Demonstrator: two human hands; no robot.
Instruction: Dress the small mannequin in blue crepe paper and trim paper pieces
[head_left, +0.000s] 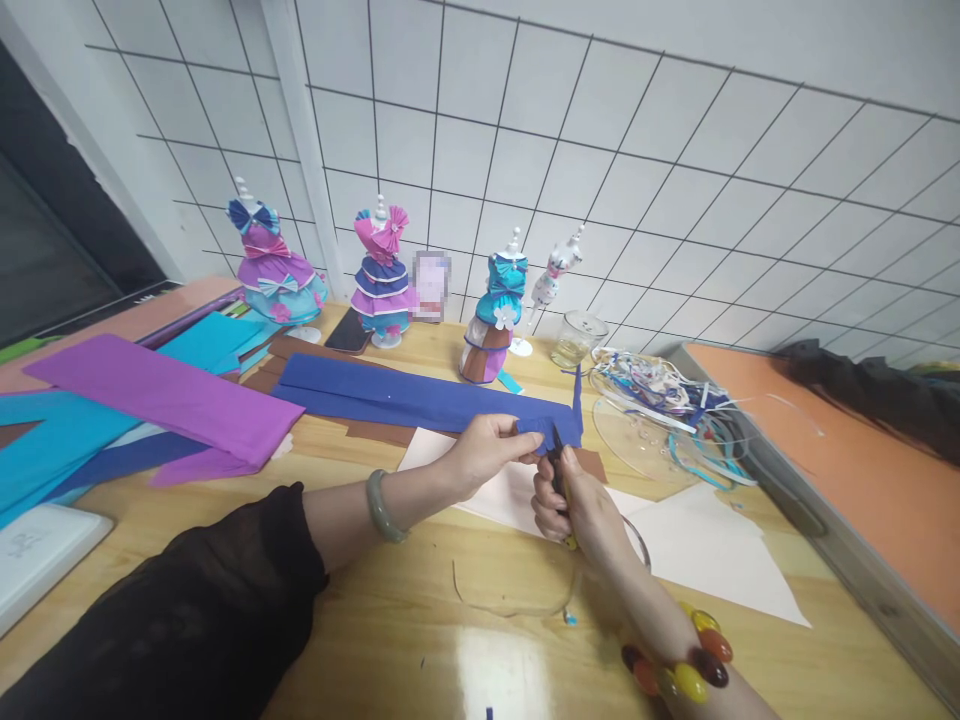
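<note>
My left hand pinches a small piece of dark blue fabric or crepe paper between thumb and fingers. Closed around dark scissors with a touch of yellow at the handle, my right hand holds their tip against that blue piece. Most of the handle is hidden by my fingers. Just behind both hands lies a long folded dark blue strip. Pale pink sheets lie under and to the right of my hands, and a thin wire curves across the wood in front.
Small dress forms in ruffled outfits stand along the tiled wall, with a phone and a glass among them. Purple and turquoise sheets overlap at left. Tangled ribbons heap at right, beside a raised edge.
</note>
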